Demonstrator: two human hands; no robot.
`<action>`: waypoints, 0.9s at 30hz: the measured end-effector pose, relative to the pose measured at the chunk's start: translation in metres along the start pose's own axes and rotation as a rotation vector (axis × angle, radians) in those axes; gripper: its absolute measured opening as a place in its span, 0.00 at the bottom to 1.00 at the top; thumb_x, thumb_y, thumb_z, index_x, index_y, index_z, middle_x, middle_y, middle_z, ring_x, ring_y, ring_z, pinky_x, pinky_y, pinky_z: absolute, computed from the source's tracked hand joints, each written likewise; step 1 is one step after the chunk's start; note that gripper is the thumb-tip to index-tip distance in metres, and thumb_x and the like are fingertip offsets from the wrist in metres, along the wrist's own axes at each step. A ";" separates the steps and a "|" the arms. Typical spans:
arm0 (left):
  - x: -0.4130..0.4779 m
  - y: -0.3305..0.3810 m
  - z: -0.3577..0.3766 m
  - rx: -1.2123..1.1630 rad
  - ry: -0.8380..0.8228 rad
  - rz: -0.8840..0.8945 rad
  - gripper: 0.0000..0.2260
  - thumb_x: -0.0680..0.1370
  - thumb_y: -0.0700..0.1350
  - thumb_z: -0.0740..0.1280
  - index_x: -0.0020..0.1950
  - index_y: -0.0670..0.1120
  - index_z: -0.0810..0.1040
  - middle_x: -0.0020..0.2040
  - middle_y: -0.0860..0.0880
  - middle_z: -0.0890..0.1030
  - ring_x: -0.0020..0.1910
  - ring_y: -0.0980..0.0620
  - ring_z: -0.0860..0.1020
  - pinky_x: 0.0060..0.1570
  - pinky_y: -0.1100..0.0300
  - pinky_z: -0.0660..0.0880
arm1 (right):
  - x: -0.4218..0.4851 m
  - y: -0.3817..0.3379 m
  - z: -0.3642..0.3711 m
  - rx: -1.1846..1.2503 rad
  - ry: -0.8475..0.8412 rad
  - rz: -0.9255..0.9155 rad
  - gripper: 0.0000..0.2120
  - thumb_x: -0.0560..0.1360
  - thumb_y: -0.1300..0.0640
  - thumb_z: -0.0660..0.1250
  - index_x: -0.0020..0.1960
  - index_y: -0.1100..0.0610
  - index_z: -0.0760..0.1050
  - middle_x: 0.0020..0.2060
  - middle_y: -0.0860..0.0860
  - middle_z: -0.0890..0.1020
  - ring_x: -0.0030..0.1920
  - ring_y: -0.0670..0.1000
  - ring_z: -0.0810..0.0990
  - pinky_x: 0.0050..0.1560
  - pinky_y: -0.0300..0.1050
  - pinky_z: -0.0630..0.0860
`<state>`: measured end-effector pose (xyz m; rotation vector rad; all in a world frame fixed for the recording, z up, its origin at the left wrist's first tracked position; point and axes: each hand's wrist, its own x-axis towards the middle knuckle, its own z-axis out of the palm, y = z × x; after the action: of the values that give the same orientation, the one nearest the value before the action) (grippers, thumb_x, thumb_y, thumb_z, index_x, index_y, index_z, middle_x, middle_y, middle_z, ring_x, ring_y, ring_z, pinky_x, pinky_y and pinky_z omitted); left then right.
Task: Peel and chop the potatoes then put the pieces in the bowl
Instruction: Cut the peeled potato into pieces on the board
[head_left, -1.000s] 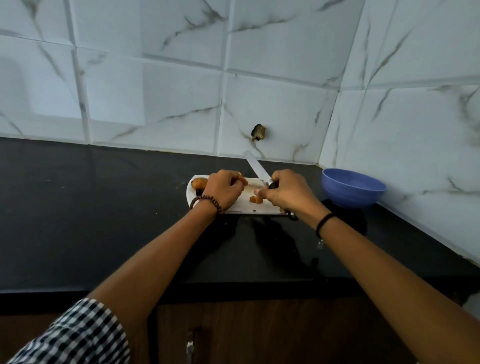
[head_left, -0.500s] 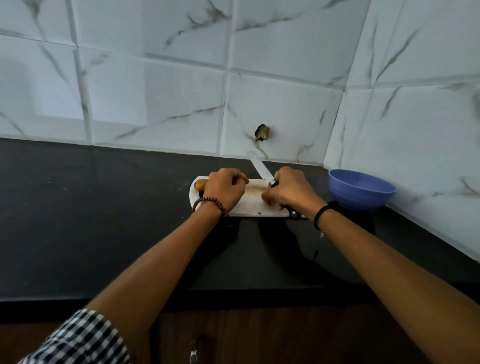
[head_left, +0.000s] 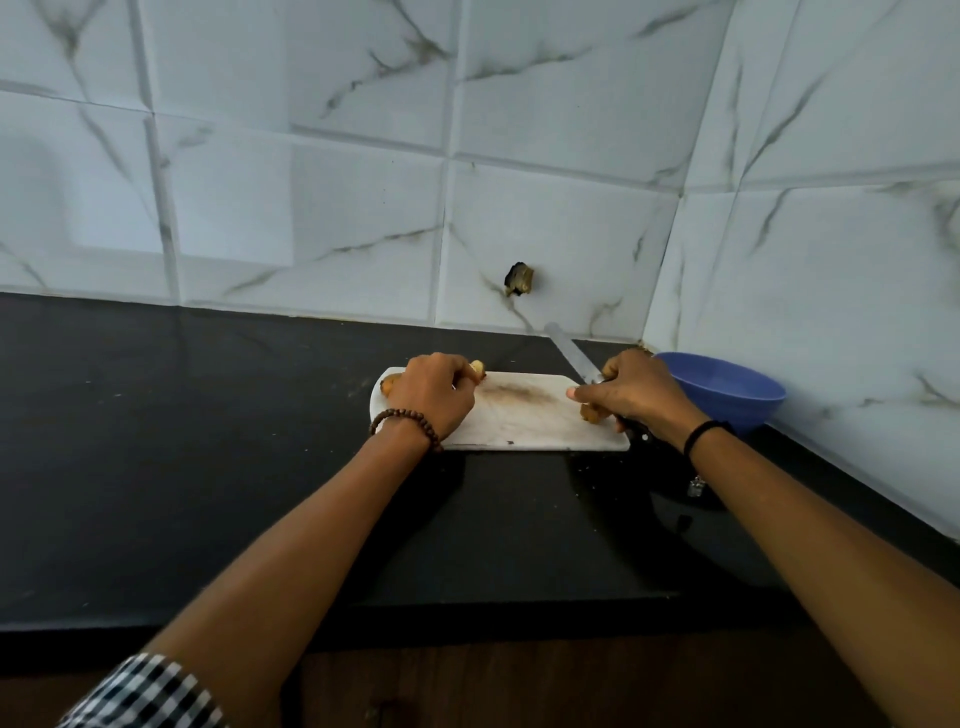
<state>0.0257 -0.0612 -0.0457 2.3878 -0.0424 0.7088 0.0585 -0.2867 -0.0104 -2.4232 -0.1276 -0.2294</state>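
A white cutting board lies on the black counter. My left hand rests on the board's left end, closed over a potato whose tip shows past my fingers. Another brownish potato peeks out behind my wrist. My right hand grips a knife at the board's right end, blade pointing up and away toward the wall. Small potato pieces sit under that hand. The blue bowl stands just right of the board, partly hidden by my right hand.
White marble-pattern tiles form the back wall and the right wall, meeting in a corner behind the bowl. A dark hole breaks the back tile. The black counter stretches far to the left. Its front edge runs above a wooden cabinet.
My right hand with the knife slid right along the board toward the bowl, taking the cut pieces with it. The middle of the board now shows bare. My left hand stayed put.
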 end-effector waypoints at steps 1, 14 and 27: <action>0.001 -0.001 -0.002 0.013 0.035 0.001 0.10 0.78 0.43 0.62 0.49 0.50 0.84 0.46 0.51 0.83 0.42 0.52 0.79 0.48 0.51 0.78 | 0.001 -0.001 -0.001 -0.021 0.010 -0.003 0.12 0.72 0.54 0.77 0.41 0.60 0.76 0.35 0.55 0.86 0.31 0.51 0.84 0.26 0.40 0.75; 0.008 -0.020 -0.009 0.405 0.144 0.025 0.12 0.79 0.41 0.61 0.57 0.51 0.80 0.55 0.50 0.80 0.57 0.50 0.73 0.58 0.55 0.66 | 0.035 -0.067 0.044 -0.042 -0.048 -0.181 0.11 0.68 0.58 0.79 0.44 0.61 0.80 0.36 0.56 0.84 0.25 0.48 0.78 0.23 0.38 0.73; 0.008 -0.014 -0.005 0.441 0.138 0.096 0.11 0.79 0.44 0.59 0.56 0.51 0.80 0.52 0.52 0.79 0.55 0.51 0.72 0.56 0.56 0.64 | 0.067 -0.078 0.097 -0.091 -0.050 -0.323 0.08 0.66 0.65 0.73 0.38 0.53 0.79 0.35 0.49 0.85 0.41 0.51 0.84 0.46 0.56 0.83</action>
<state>0.0332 -0.0462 -0.0463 2.7592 0.0647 1.0138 0.1248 -0.1621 -0.0201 -2.4897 -0.5441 -0.3256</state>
